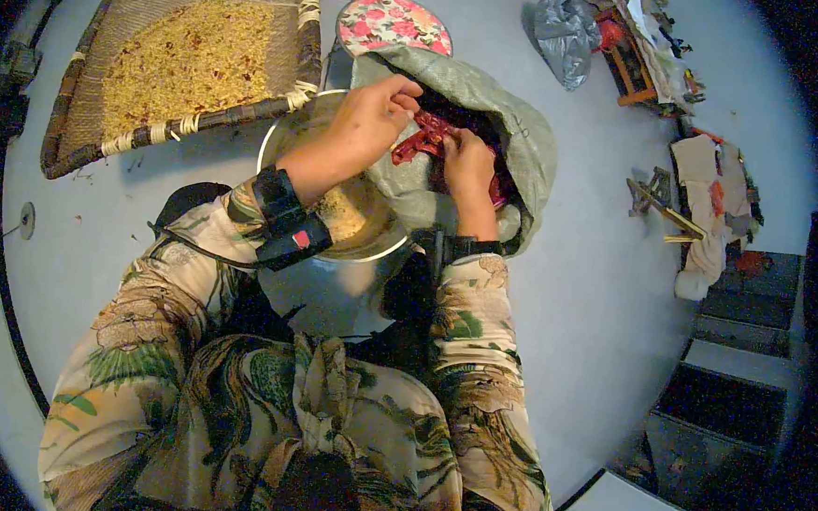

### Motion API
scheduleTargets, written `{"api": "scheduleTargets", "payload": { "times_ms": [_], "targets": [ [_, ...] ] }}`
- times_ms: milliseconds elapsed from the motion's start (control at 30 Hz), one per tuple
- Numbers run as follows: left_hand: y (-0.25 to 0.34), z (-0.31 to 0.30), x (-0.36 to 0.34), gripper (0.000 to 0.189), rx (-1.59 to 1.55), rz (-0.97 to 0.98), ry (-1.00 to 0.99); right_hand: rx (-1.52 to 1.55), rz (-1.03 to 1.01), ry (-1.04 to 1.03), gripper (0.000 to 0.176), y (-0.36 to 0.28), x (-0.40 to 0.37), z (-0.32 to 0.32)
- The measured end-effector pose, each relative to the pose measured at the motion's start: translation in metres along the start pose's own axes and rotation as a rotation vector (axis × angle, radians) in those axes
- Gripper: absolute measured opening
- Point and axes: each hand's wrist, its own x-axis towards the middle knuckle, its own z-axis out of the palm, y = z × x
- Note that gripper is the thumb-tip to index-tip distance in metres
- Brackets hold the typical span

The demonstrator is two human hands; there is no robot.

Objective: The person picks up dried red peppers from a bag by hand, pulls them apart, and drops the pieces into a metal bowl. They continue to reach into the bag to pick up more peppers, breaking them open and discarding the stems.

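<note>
Dried red chili peppers (419, 146) show at the mouth of a pale green woven sack (530, 136). My right hand (471, 164) is closed on some of the red peppers at the sack's opening. Just left of it, my left hand (368, 122) has its fingers curled by the sack's edge, beside the peppers; what they pinch, if anything, is too small to make out. Below my left forearm stands a large metal basin (390, 247) with yellowish bits at its bottom, partly hidden by the arm and the sack.
At the upper left lies a framed mesh tray (72, 94) spread with yellow and red bits. A round floral stool (395, 25) stands behind the sack. Farther right are a grey plastic bag (565, 36), a wooden rack (629, 72), cloth-covered items (704, 185) and stairs (723, 401).
</note>
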Motion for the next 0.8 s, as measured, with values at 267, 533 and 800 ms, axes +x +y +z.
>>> {"api": "scheduleTargets", "payload": {
  "times_ms": [267, 533, 800],
  "targets": [
    [-0.01, -0.001, -0.003, 0.025, -0.01, 0.023, -0.047, -0.156, 0.162, -0.166, 0.028, -0.015, 0.003, 0.0],
    [-0.003, -0.003, -0.004, 0.023, 0.084, -0.069, -0.138, -0.079, 0.112, -0.11, 0.028, -0.011, -0.003, -0.007],
    [0.007, 0.003, -0.007, 0.033, -0.077, -0.211, -0.228, 0.263, 0.099, 0.004, 0.027, -0.029, -0.013, -0.041]
  ]
}}
